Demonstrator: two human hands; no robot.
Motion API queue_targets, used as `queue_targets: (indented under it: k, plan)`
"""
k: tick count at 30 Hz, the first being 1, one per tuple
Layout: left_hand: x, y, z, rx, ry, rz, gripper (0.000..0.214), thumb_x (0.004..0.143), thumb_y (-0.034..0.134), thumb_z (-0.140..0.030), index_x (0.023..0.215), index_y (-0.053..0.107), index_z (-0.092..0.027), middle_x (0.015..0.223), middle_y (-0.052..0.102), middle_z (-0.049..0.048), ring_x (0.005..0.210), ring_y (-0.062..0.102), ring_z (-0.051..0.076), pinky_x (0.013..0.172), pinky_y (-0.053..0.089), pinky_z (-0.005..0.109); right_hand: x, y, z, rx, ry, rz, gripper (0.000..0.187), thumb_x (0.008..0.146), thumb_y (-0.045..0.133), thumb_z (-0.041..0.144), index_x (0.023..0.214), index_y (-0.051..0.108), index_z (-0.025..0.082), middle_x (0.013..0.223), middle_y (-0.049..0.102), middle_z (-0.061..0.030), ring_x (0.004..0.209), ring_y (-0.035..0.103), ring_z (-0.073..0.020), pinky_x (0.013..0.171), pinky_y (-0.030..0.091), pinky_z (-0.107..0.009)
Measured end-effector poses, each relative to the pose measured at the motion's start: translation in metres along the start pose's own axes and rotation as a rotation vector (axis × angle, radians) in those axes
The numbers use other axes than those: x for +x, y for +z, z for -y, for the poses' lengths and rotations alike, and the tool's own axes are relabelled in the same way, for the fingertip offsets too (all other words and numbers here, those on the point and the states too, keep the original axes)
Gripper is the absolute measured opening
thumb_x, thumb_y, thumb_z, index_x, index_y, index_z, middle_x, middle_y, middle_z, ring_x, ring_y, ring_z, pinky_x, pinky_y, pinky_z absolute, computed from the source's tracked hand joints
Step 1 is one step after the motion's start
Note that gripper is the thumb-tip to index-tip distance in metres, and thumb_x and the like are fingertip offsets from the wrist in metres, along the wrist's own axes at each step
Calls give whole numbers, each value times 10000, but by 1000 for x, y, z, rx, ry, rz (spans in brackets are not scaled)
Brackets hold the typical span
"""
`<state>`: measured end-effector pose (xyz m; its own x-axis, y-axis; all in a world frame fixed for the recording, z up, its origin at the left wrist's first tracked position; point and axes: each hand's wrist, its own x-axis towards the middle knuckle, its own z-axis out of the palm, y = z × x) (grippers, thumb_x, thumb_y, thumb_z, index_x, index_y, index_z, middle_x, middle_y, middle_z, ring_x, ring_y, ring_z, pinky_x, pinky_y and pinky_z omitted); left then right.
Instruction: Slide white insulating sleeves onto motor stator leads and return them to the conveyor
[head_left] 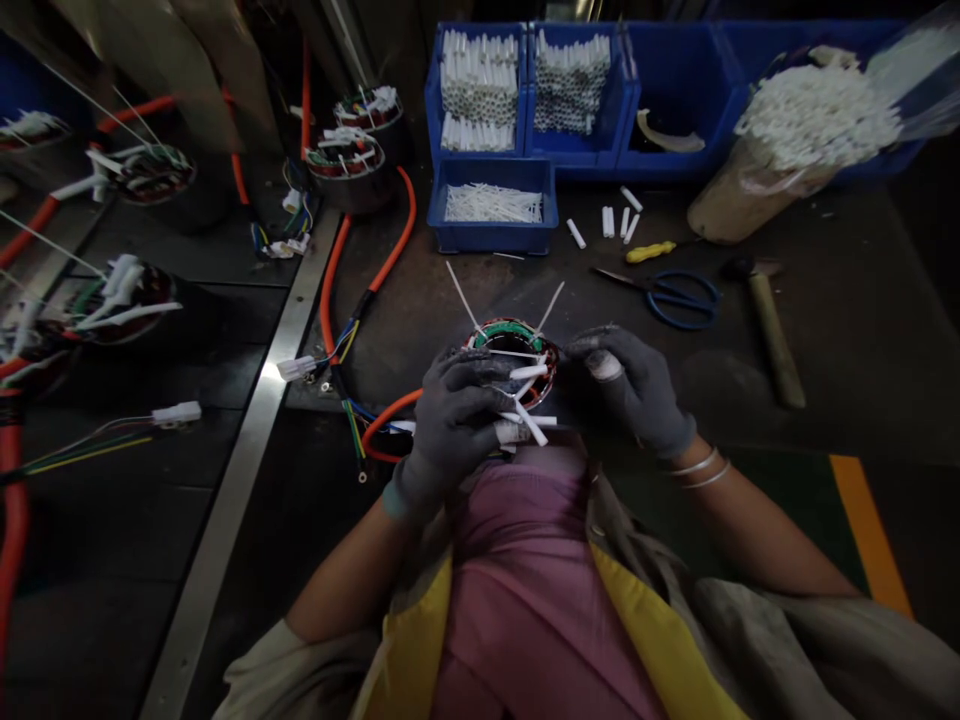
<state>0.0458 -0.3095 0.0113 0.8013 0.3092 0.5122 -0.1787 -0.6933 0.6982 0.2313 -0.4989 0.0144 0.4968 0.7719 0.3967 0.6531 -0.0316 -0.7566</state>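
Item 1: wound motor stator, between my 2 hands at the near edge of the dark steel workbench, in front of my chest. Likely heavy for its size and stiff at the core, with the windings and wires the delicate part; the outer rim looks the safest place to grip. It is a squat ring with no real long axis; its bore axis tilts up toward me, and its orange cable runs off toward my left. Item 2: several white cable ties threaded through it, 2 long tails pointing away from me. Item 3: left hand, gray-gloved, curled closed over the near side, holding the ring. Item 4: right hand, gray-gloved, narrowed, fingertips pressing the right rim.
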Motion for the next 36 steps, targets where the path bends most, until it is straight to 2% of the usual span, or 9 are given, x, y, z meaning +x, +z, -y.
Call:
queue_targets:
  k: [3, 9, 13, 15, 18, 21, 25, 31, 36]
  plan:
    - [3, 3, -7, -3, -53, -11, 329, 852, 844, -554, 795, 790, -235, 1100, 768, 81, 1122, 688, 278, 1025, 519, 466, 0, 7, -5, 39, 39, -19, 323, 1107, 510, 432, 1079, 759, 228, 1029, 749, -79, 976, 685, -252, 891, 526, -426]
    - [2, -10, -11, -36, -186, 152, 357, 852, 805, -631, 820, 836, -277, 1224, 730, 85, 1222, 639, 318, 1093, 495, 497, -4, 10, -22, 116, 218, -105, 392, 1120, 470, 487, 1084, 753, 219, 1061, 758, -69, 992, 708, -231, 896, 558, -383]
    - [6, -14, -17, -108, -186, 140, 537, 968, 632, -676, 1313, 746, -281, 1347, 697, 112, 1242, 645, 318, 1094, 508, 489, -8, 3, -40, -113, 37, -41, 267, 1092, 551, 378, 1185, 746, 221, 1113, 776, -83, 1035, 719, -241, 916, 561, -384]
    - [11, -7, -23, 8, -245, 134, 518, 1065, 489, -576, 1424, 669, -248, 1348, 708, 116, 1241, 645, 309, 1120, 479, 507, -10, 1, -45, -275, -100, 13, 257, 1074, 583, 321, 1254, 739, 224, 1126, 784, -100, 1026, 724, -251, 894, 560, -385]
    - [24, 3, -27, 140, -369, 141, 347, 1042, 551, -439, 1195, 791, -241, 1161, 788, 70, 1127, 686, 293, 1111, 481, 511, -8, 0, -46, -390, -261, 84, 257, 1069, 588, 259, 1278, 735, 232, 1108, 792, -99, 963, 726, -237, 847, 544, -368]
    - [41, -5, -19, -41, -505, 150, 269, 960, 665, -424, 1018, 833, -222, 1012, 808, 62, 982, 735, 280, 939, 588, 433, -4, 3, -40, -423, -461, 151, 301, 1078, 533, 175, 1310, 712, 243, 1171, 783, -83, 1043, 706, -219, 909, 518, -372]
    - [64, -30, -10, -181, -553, 395, 316, 877, 776, -482, 992, 855, -199, 1020, 813, 93, 993, 756, 304, 870, 623, 393, 0, 15, -34, -458, -639, 192, 299, 1068, 525, 146, 1302, 706, 192, 1217, 760, -117, 1081, 668, -242, 940, 495, -418]
    - [73, -26, -16, -127, -564, 530, 319, 833, 833, -482, 1012, 868, -220, 999, 823, 61, 897, 773, 265, 769, 619, 322, -5, 31, -39, -436, -570, 120, 254, 1036, 573, 140, 1203, 751, 212, 1118, 757, -102, 1000, 634, -234, 891, 458, -409]
    - [67, -9, -19, 75, -380, 457, 218, 867, 791, -465, 927, 871, -271, 923, 823, 30, 892, 751, 260, 900, 579, 403, -11, 32, -38, -434, -445, 81, 251, 1054, 541, 167, 1153, 764, 228, 1085, 758, -88, 1009, 625, -235, 854, 441, -391]
